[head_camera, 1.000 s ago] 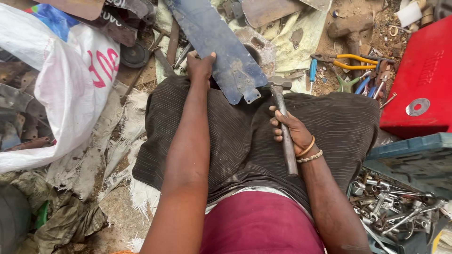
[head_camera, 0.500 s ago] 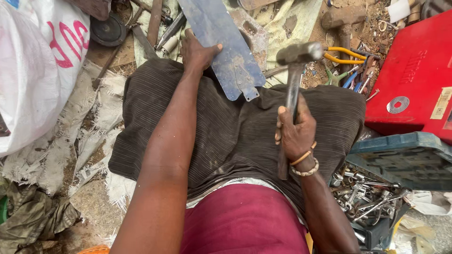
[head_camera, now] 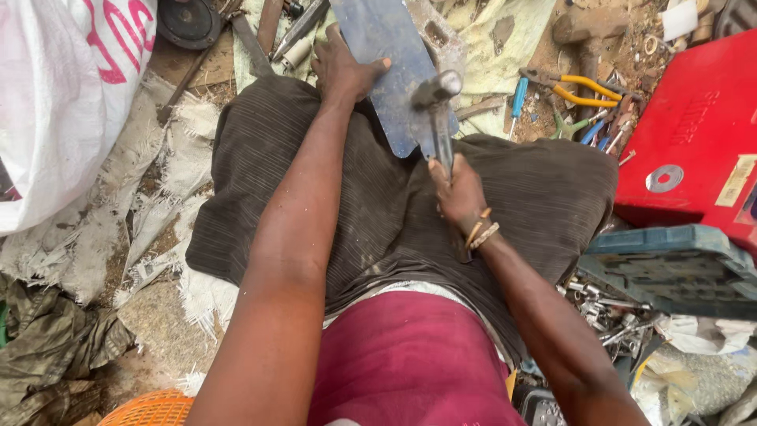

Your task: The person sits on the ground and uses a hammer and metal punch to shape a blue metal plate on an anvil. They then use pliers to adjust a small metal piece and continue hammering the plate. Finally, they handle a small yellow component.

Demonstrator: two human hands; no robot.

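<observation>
My left hand [head_camera: 341, 69] grips the left edge of a flat grey-blue metal sheet [head_camera: 384, 55] that lies in front of my knees. My right hand [head_camera: 460, 193] is closed around the handle of a steel hammer [head_camera: 436, 95]. The hammer's head sits over the lower right part of the sheet, close to or touching it. Both arms reach forward across my lap, which is covered by dark striped cloth [head_camera: 378, 197].
A red metal toolbox [head_camera: 694, 142] and a teal socket case [head_camera: 670, 268] lie at the right, with loose sockets and wrenches [head_camera: 607, 308] beside them. Yellow-handled pliers [head_camera: 576, 87] and screwdrivers lie beyond. A white sack [head_camera: 63, 95] fills the upper left, an orange basket [head_camera: 150, 410] sits at the bottom.
The hammer rose in my right hand, then came down with its head over the metal sheet. My left hand kept its hold on the sheet.
</observation>
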